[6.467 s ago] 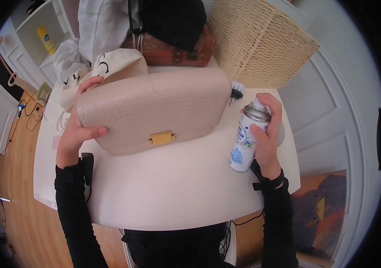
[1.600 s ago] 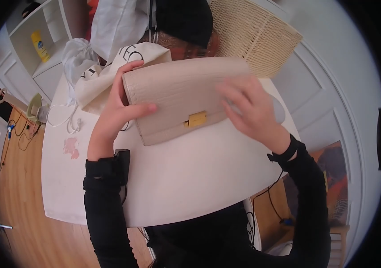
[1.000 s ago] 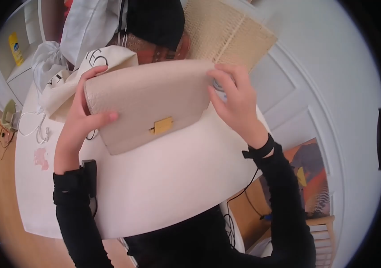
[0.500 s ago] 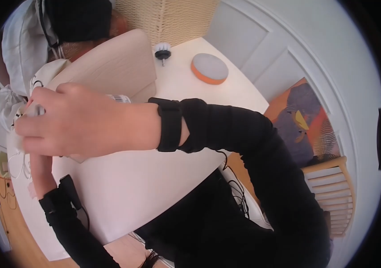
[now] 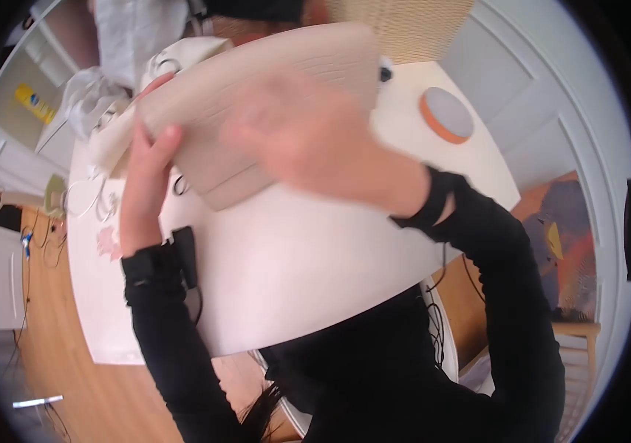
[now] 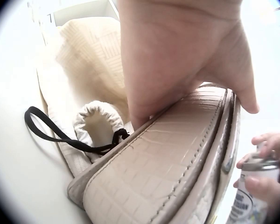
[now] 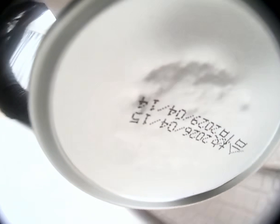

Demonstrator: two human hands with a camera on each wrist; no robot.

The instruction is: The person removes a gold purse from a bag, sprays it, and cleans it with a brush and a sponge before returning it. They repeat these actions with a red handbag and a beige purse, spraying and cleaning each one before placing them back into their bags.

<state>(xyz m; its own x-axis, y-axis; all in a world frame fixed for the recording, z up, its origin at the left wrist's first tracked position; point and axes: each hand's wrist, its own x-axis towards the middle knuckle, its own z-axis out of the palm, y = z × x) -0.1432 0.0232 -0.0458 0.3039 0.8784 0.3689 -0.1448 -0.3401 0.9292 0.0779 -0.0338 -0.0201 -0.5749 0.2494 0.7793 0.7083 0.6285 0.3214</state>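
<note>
The left hand [image 5: 154, 159] grips the left end of a pink-beige crocodile-textured bag [image 5: 205, 103], its thumb on the front face. The bag is tilted up above the white table [image 5: 278, 280]. In the left wrist view that hand [image 6: 182, 51] lies across the end of the bag [image 6: 154, 158]. The right hand [image 5: 315, 140], blurred, is in front of the bag's face and hides its clasp. At the right edge of the left wrist view, the right hand [image 6: 270, 186] holds a white spray can [image 6: 246, 198], fingers at its top. The can's base [image 7: 177, 158] fills most of the right wrist view.
A round grey and orange pad [image 5: 447, 116] lies on the right of the table, with a partly hidden black brush piece [image 5: 385, 74] behind the bag. Cloth bags [image 5: 97, 100] and a woven basket [image 5: 411, 29] stand behind. A white cable [image 5: 86, 199] lies at left.
Since half a second ago, the right hand has moved from the bag's left end towards its middle. The left hand keeps its hold. The head view has shifted, bringing more of the left side into sight.
</note>
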